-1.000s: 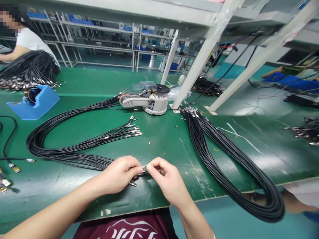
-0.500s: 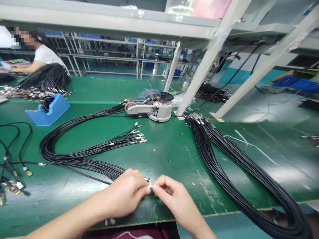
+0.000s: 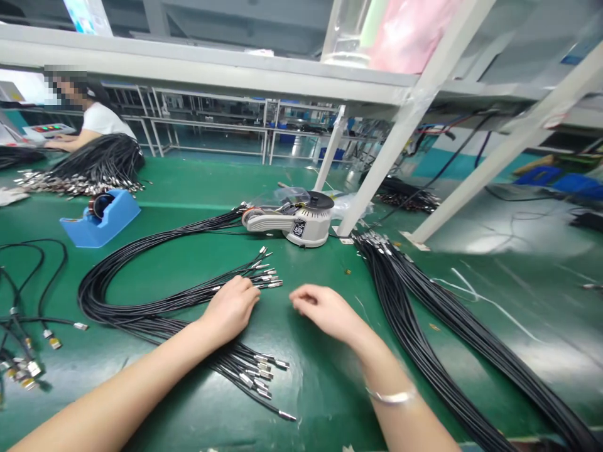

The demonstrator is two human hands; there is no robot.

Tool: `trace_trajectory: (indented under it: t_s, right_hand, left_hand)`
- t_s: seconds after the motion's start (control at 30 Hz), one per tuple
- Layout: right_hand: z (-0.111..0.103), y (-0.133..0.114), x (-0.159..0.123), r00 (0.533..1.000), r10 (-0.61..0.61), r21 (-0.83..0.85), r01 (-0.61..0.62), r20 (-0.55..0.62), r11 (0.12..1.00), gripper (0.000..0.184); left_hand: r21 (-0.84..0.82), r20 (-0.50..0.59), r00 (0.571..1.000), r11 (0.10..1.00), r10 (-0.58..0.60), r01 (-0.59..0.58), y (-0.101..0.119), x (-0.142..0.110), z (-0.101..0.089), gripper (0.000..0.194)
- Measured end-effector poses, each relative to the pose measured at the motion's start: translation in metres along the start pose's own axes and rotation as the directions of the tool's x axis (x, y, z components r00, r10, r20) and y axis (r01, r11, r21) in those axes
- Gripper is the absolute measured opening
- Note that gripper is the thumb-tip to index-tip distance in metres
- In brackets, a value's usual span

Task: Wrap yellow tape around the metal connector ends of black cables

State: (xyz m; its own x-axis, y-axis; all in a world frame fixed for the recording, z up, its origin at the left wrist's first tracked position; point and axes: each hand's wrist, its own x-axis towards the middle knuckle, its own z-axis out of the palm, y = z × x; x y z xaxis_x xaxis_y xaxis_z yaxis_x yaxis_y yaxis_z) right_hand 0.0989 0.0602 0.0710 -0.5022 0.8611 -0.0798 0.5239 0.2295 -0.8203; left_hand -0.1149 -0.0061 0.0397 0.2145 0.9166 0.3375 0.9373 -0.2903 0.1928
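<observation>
My left hand (image 3: 232, 306) lies with its fingers stretched forward on a fan of thin black cables (image 3: 188, 295), fingertips just short of their metal-tipped ends (image 3: 266, 279). It grips nothing that I can see. My right hand (image 3: 325, 311) hovers beside it over the green mat (image 3: 320, 370), fingers loosely curled inward with nothing showing in them; a thin bracelet (image 3: 392, 395) circles the wrist. Under my left forearm a second set of cable ends with metal terminals (image 3: 261, 370) lies on the mat.
A grey tape dispenser machine (image 3: 296, 221) stands behind the cables. A thick black cable bundle (image 3: 424, 314) runs down the right side. A blue tape holder (image 3: 101, 216) sits at left, with loose connector cables (image 3: 28, 326) nearer. Another person (image 3: 94, 119) works at far left.
Both hands have parted and moved forward from the near edge. The small metal piece pinched between them is no longer held. My left hand now rests on the farther cable ends.
</observation>
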Motion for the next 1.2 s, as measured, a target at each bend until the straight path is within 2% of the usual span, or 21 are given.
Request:
trace_trajectory:
  t_s: [0.1,0.17,0.3,0.53,0.7,0.83,0.97,1.03,1.1,1.2]
  right_hand:
    - [0.014,0.009,0.038,0.995,0.017,0.012,-0.016,-0.102,1.0,0.012]
    - [0.02,0.019,0.047,0.988,0.042,0.049,-0.035,-0.148,0.998,0.013]
    - [0.022,0.031,0.041,0.986,0.08,0.191,-0.051,-0.149,0.98,0.015]
    - [0.021,0.015,0.033,0.996,0.068,0.388,-0.039,-0.061,0.921,0.016]
    - [0.02,0.01,0.029,0.997,0.065,0.474,-0.041,-0.035,0.88,0.015]
    - [0.02,0.008,0.026,0.996,0.08,0.507,-0.052,-0.033,0.86,0.015]
    - [0.022,0.001,0.016,0.997,0.073,0.511,-0.052,-0.023,0.858,0.018]
    - [0.016,-0.002,0.014,0.997,0.076,0.491,-0.064,-0.006,0.869,0.024]
    - [0.0,-0.003,0.02,0.995,0.1,0.464,-0.078,-0.022,0.883,0.03]
    - [-0.045,-0.004,0.047,0.974,0.176,0.435,-0.099,-0.142,0.895,0.028]
  left_hand:
    - [0.04,-0.023,1.0,0.999,-0.008,0.009,0.009,0.023,0.019,0.016]
    - [0.053,-0.042,0.999,0.998,-0.02,0.022,0.009,0.031,0.027,0.02]
    - [0.022,-0.075,0.997,0.999,-0.021,0.023,0.008,0.028,0.028,0.026]
    - [-0.141,-0.106,0.991,0.988,-0.077,0.061,0.02,0.019,0.02,0.027]
    - [-0.327,-0.075,0.986,0.938,-0.147,0.115,0.026,0.027,0.019,0.024]
    - [-0.398,-0.027,0.978,0.9,-0.205,0.178,0.028,0.026,0.011,0.021]
    - [-0.461,-0.079,0.968,0.87,-0.239,0.177,0.035,0.014,0.013,0.024]
    - [-0.492,-0.129,0.974,0.865,-0.187,0.101,0.039,0.009,0.019,0.022]
    - [-0.491,-0.197,0.971,0.871,-0.136,0.022,0.04,0.006,0.026,0.02]
    - [-0.457,-0.292,0.956,0.883,-0.04,-0.103,0.037,0.003,0.033,0.019]
